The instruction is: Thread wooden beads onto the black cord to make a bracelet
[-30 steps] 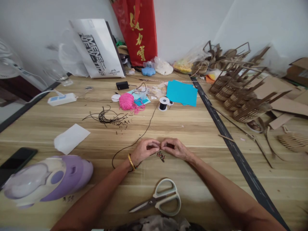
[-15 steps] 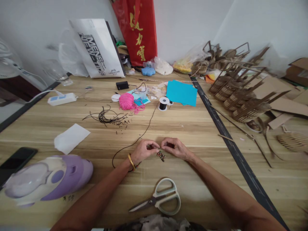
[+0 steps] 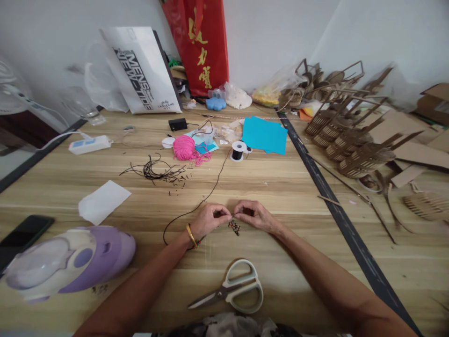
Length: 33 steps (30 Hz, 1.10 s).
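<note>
My left hand [image 3: 209, 218], with a gold bangle [image 3: 191, 236] at the wrist, is closed in a pinch of thumb and forefinger. A thin black cord [image 3: 214, 187] runs from a spool [image 3: 237, 151], curves left and passes under this wrist; its end seems to lie in the pinch. Close to the left fingertips, my right hand [image 3: 255, 216] also pinches, on something too small to make out. Just below both fingertips lies a little heap of dark and reddish beads [image 3: 234, 228]. Scissors [image 3: 242, 288] with pale handles rest on the table nearer my body.
To the left are a purple-and-white device [image 3: 94, 260], a phone [image 3: 26, 236] and white paper [image 3: 104, 202]. Cut black cords [image 3: 154, 171], pink yarn [image 3: 184, 148] and blue sheets [image 3: 264, 135] lie farther back. Small woven baskets [image 3: 365, 152] stand right of a dark strip [image 3: 326, 194].
Both hands stay almost in place, fingertips still close together above the beads. Only a very slight shift of the fingers and the view shows.
</note>
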Each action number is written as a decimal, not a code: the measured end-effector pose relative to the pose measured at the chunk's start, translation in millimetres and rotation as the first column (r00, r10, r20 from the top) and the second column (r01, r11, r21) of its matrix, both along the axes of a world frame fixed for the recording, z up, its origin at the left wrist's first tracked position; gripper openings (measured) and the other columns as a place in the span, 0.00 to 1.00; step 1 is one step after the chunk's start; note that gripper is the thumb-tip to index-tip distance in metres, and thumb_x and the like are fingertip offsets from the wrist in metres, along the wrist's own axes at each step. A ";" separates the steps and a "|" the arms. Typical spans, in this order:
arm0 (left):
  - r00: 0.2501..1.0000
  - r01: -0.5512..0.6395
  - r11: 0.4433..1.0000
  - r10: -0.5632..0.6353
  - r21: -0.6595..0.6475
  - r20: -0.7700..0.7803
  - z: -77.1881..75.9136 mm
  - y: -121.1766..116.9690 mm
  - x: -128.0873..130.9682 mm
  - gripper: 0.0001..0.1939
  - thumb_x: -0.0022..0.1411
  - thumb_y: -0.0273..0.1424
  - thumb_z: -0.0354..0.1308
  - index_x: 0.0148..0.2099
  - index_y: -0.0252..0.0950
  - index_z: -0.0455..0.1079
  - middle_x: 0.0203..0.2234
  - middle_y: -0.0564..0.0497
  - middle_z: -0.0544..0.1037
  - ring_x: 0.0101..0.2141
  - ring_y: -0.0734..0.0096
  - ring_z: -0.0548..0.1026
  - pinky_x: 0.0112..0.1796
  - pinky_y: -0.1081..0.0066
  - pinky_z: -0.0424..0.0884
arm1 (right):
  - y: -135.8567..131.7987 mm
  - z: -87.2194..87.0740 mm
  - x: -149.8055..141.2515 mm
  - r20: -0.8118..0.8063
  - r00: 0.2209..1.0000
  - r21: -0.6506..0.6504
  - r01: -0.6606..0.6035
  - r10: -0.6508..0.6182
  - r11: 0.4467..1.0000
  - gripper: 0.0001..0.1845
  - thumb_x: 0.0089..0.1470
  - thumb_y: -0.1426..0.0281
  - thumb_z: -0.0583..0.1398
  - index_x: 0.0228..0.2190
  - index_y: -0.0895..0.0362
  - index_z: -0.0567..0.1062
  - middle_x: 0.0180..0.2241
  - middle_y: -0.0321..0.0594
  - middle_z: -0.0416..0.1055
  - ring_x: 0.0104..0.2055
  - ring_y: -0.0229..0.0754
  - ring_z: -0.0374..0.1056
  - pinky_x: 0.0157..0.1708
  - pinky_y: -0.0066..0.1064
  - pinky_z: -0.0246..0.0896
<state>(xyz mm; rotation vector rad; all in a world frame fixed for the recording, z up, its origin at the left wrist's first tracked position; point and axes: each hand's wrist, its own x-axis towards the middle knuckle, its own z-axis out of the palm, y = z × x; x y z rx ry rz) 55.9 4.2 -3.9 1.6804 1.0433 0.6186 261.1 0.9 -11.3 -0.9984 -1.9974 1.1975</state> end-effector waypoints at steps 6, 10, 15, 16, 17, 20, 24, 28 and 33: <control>0.996 0.029 0.997 -0.022 -0.074 0.086 -2.2 2.7 -3.5 0.09 0.56 0.32 0.58 0.29 0.31 0.72 0.22 0.53 0.75 0.25 0.75 0.69 0.29 0.76 0.62 | 3.5 -4.2 0.3 0.043 0.997 0.136 -0.070 0.065 0.988 0.10 0.56 0.66 0.60 0.31 0.61 0.76 0.29 0.41 0.69 0.28 0.35 0.63 0.26 0.24 0.56; 0.989 0.015 0.989 0.008 -0.146 0.151 -4.6 4.4 -4.8 0.11 0.56 0.36 0.58 0.30 0.31 0.69 0.21 0.52 0.75 0.23 0.76 0.67 0.26 0.76 0.60 | 5.0 -6.6 1.5 0.073 0.990 0.203 -0.131 0.118 0.970 0.09 0.56 0.67 0.60 0.32 0.60 0.77 0.30 0.42 0.69 0.30 0.36 0.65 0.27 0.24 0.58; 0.957 0.011 0.963 0.067 -0.268 0.283 -3.6 5.7 -5.7 0.16 0.55 0.41 0.59 0.32 0.32 0.66 0.18 0.52 0.75 0.20 0.77 0.67 0.24 0.75 0.60 | 5.2 -5.5 2.0 0.120 0.981 0.226 -0.175 0.150 0.958 0.05 0.55 0.70 0.61 0.32 0.59 0.77 0.32 0.41 0.72 0.32 0.37 0.67 0.32 0.25 0.60; 0.951 0.013 0.959 0.075 -0.282 0.300 -3.3 5.7 -5.8 0.17 0.55 0.42 0.60 0.32 0.32 0.66 0.18 0.52 0.75 0.20 0.76 0.67 0.24 0.75 0.60 | 5.1 -5.3 2.0 0.132 0.979 0.231 -0.180 0.152 0.956 0.05 0.55 0.71 0.61 0.33 0.59 0.77 0.32 0.41 0.72 0.32 0.37 0.67 0.32 0.25 0.60; 0.947 0.015 0.956 0.081 -0.293 0.312 -3.0 5.7 -5.9 0.17 0.54 0.43 0.60 0.32 0.32 0.65 0.18 0.52 0.75 0.20 0.76 0.68 0.24 0.75 0.61 | 5.1 -5.3 1.9 0.142 0.978 0.235 -0.184 0.154 0.954 0.05 0.55 0.71 0.61 0.33 0.58 0.77 0.32 0.41 0.72 0.32 0.37 0.67 0.32 0.25 0.60; 0.943 0.020 0.948 0.088 -0.316 0.322 -2.2 4.8 -5.8 0.18 0.54 0.43 0.60 0.33 0.32 0.65 0.18 0.51 0.75 0.19 0.76 0.69 0.25 0.75 0.62 | 5.1 -5.8 1.8 0.166 0.973 0.260 -0.198 0.158 0.945 0.05 0.55 0.71 0.60 0.32 0.58 0.77 0.31 0.40 0.72 0.32 0.37 0.67 0.32 0.25 0.59; 0.949 0.024 0.955 0.071 -0.297 0.306 -2.2 3.7 -5.4 0.17 0.55 0.42 0.60 0.33 0.32 0.65 0.20 0.51 0.76 0.21 0.77 0.70 0.25 0.76 0.63 | 5.3 -6.1 1.8 0.187 0.969 0.299 -0.214 0.163 0.930 0.05 0.56 0.71 0.60 0.32 0.58 0.77 0.32 0.40 0.72 0.32 0.36 0.67 0.31 0.24 0.58; 0.964 0.003 0.966 0.065 -0.257 0.256 -4.6 4.1 -5.6 0.15 0.54 0.40 0.61 0.32 0.32 0.67 0.22 0.50 0.76 0.23 0.76 0.71 0.24 0.77 0.62 | 5.7 -6.4 1.8 0.191 0.967 0.275 -0.218 0.170 0.936 0.07 0.57 0.70 0.59 0.33 0.58 0.77 0.33 0.42 0.72 0.33 0.37 0.68 0.33 0.25 0.60; 0.974 0.034 0.976 0.015 -0.213 0.226 -6.5 3.2 -5.1 0.12 0.56 0.37 0.60 0.32 0.31 0.68 0.23 0.48 0.78 0.25 0.75 0.73 0.27 0.76 0.65 | 5.6 -8.6 1.4 0.138 0.982 0.234 -0.158 0.128 0.959 0.10 0.58 0.67 0.58 0.34 0.59 0.78 0.30 0.42 0.73 0.31 0.37 0.67 0.31 0.25 0.59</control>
